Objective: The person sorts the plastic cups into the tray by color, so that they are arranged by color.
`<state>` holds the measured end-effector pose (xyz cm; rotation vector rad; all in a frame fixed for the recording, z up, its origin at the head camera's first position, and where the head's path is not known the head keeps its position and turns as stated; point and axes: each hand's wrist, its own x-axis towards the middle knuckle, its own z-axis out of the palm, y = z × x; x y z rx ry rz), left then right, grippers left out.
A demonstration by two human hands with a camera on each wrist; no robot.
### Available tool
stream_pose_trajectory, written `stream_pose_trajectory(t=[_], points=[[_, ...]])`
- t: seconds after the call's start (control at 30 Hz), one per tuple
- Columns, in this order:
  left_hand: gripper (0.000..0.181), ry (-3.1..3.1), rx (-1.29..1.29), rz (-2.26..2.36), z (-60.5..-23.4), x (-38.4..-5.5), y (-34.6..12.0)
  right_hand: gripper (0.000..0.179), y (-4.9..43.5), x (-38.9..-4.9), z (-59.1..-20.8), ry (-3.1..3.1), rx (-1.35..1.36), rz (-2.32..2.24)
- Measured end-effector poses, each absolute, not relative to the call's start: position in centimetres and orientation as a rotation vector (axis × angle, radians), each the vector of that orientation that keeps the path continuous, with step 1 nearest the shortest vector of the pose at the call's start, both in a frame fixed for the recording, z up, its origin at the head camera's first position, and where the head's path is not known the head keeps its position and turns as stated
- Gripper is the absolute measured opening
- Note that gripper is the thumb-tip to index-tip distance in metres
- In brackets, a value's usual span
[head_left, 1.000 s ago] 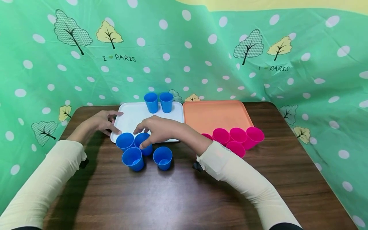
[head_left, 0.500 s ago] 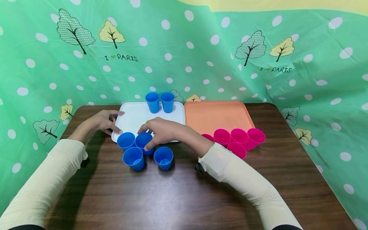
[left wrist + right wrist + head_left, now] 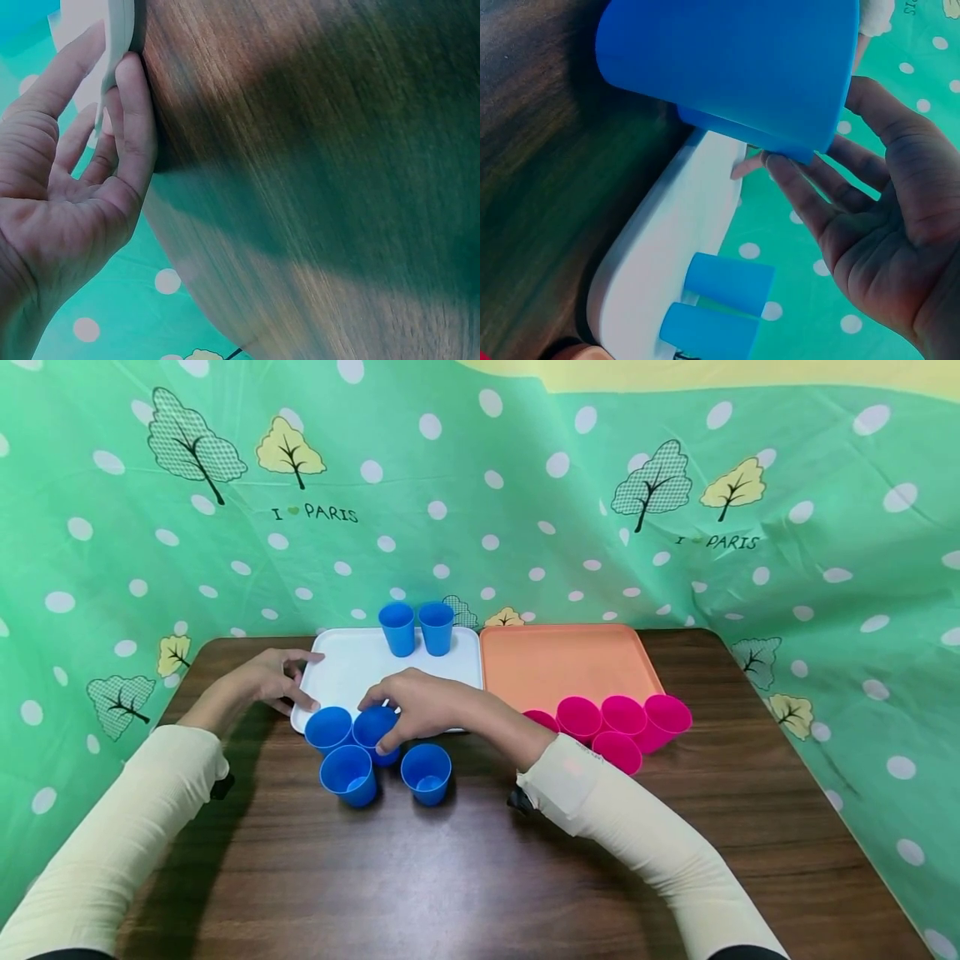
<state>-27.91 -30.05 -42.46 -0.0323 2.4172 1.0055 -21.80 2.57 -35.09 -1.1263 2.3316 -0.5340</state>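
A white tray lies on the table, its left edge held by my left hand. In the left wrist view, the left hand has fingers on both sides of the tray's rim. My right hand holds a blue cup by its rim, thumb on the near side. Its other fingertips are partly hidden in the head view. Close around stand three more upright blue cups: one on the left, one in front, one at front right.
Two blue cups stand at the white tray's back edge. An orange tray adjoins it on the right, with several pink cups near its front edge. A green patterned cloth hangs behind the brown table.
My right hand has shifted slightly to the right, and its thumb and fingers have settled on the blue cup's rim. The left hand stays at the tray's edge.
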Motion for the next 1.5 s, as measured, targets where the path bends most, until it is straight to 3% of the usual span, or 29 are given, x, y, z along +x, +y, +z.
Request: stream_pose_trajectory(t=[0.53, 1.5], points=[[0.106, 2.413, -0.04, 1.006, -42.1, -27.7, -29.8, 0.067, 3.1, -22.9, -33.2, 2.391, -1.104, -0.595], [0.106, 2.418, -0.033, 1.026, -42.3, -27.5, -29.8, 0.067, 2.9, -27.3, -34.7, 2.691, -0.621, -0.744]])
